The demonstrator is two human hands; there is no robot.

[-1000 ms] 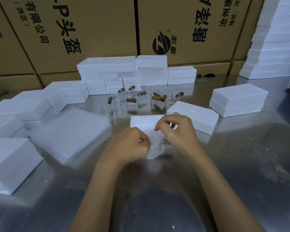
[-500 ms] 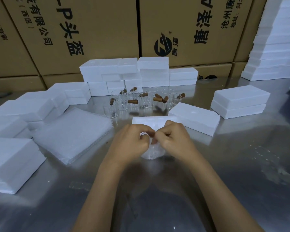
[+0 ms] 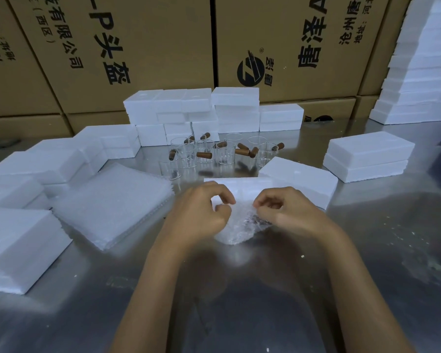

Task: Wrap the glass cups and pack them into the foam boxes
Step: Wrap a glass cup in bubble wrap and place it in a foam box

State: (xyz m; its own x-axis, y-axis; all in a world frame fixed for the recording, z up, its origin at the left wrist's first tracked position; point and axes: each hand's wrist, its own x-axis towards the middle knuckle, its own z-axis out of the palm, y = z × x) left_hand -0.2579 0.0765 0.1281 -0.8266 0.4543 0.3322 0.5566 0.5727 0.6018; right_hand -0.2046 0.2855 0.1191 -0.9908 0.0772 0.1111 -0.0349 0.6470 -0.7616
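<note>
A glass cup wrapped in bubble wrap (image 3: pixel 241 226) lies on the steel table between my hands. My left hand (image 3: pixel 201 212) curls its fingers round the wrap's left side. My right hand (image 3: pixel 288 212) pinches the wrap's upper right edge. Just behind them lies a flat white foam box (image 3: pixel 242 186). Further back stand several bare glass cups with brown wooden handles (image 3: pixel 205 155). A pile of bubble wrap sheets (image 3: pixel 112 202) lies to the left.
White foam boxes lie around: a large one at front left (image 3: pixel 18 248), a row along the left (image 3: pixel 61 161), a stack at the back (image 3: pixel 214 110), one at right (image 3: pixel 298 179), a pair further right (image 3: pixel 369 156). Cardboard cartons (image 3: pixel 138 47) wall the back.
My two hands have drawn apart, the right one sliding to the right along the wrap. The wrapped cup stays on the table between them.
</note>
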